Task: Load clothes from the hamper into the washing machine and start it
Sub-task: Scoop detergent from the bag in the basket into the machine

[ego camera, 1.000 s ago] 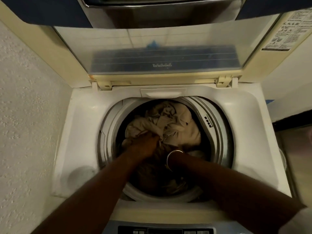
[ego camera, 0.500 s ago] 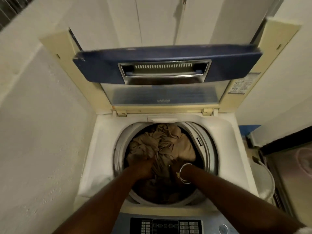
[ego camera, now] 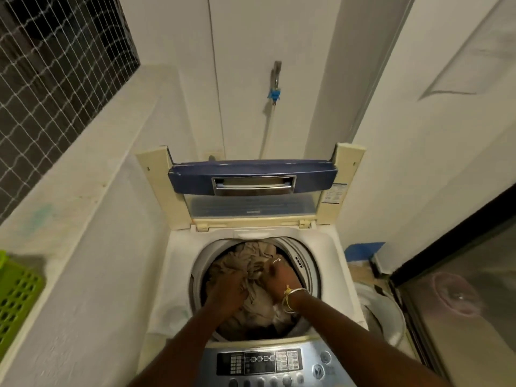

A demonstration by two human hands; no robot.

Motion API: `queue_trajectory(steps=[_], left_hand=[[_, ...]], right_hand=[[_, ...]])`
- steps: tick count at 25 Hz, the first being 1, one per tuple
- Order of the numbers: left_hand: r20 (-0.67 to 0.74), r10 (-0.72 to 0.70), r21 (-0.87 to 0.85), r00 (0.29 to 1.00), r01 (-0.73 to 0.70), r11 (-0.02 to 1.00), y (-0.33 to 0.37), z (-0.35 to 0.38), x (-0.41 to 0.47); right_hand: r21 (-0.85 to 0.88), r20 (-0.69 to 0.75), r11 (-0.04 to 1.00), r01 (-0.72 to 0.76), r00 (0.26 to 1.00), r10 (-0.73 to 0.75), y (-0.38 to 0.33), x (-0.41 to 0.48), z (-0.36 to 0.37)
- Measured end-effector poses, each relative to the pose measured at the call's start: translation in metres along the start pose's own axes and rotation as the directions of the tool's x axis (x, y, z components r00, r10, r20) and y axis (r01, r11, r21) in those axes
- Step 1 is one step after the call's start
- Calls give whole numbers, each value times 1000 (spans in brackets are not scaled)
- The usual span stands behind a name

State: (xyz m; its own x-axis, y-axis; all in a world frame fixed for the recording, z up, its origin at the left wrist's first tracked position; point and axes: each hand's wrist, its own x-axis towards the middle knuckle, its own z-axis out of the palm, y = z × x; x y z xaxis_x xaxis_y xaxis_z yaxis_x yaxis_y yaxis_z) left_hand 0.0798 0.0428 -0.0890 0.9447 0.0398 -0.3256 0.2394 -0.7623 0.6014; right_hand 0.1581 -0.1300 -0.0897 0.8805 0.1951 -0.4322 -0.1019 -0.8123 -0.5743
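**Both hands in the drum, gripping beige clothes**

The washing machine point(ego camera: 343, 275) stands in a narrow white-walled corner with its lid point(ego camera: 251, 177) swung up against the back wall. The round drum opening sits in the middle of the machine's top, and a heap of beige clothes point(ego camera: 251, 261) fills it nearly to the rim.

Both arms reach in from the front edge, over the control panel point(ego camera: 259, 363). The left hand point(ego camera: 229, 289) lies on the left side of the heap with its fingers curled into the cloth, bunching a fold. The right hand point(ego camera: 279, 280) is just beside it, toward the right side of the drum, fingers closed around another bunch of the same fabric. A ring shows on one finger of the right hand, and a thin bangle point(ego camera: 294, 293) with a yellow thread circles its wrist.

A green perforated hamper point(ego camera: 16, 297) is partly visible at the far left edge of the view, well apart from the machine. A tap with a blue fitting point(ego camera: 275, 93) is fixed to the wall above the lid. A glass door point(ego camera: 460, 289) stands to the right.
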Motion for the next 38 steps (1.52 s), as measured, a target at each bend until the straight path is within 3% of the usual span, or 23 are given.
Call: queue_trajectory(steps=[3,6,11,14,20,25,29,32,38], left_hand=[[-106,-61,-86,993,52,995,12,-4,-9],[-101,-175,-229,979,148,962,27,-8,-2],[-59,-380,-543,923,290,788,36,1,24],[18,-490,-702,872,360,614,29,8,38],[129,-545,-946,828,268,183,49,-1,74],[249,-532,-968,810,203,-145,45,-3,114],[237,-505,-958,830,114,-263,35,-5,127],[242,-509,-954,826,107,-281,29,-4,133],[256,-463,-957,849,156,-244,15,4,139]], right_hand=[[219,-71,975,-47,995,64,-30,-46,-31],[498,-15,857,-128,988,156,-11,-24,-24],[733,98,636,-241,963,252,19,20,-1],[777,149,571,-266,958,243,-3,19,-23],[809,224,499,-310,948,226,-22,63,-27],[888,299,269,-373,913,279,-36,88,-17],[932,325,41,-361,879,348,-36,101,-8],[949,315,-136,-285,875,366,-40,103,-4],[960,271,-176,-216,871,411,-54,102,10]])
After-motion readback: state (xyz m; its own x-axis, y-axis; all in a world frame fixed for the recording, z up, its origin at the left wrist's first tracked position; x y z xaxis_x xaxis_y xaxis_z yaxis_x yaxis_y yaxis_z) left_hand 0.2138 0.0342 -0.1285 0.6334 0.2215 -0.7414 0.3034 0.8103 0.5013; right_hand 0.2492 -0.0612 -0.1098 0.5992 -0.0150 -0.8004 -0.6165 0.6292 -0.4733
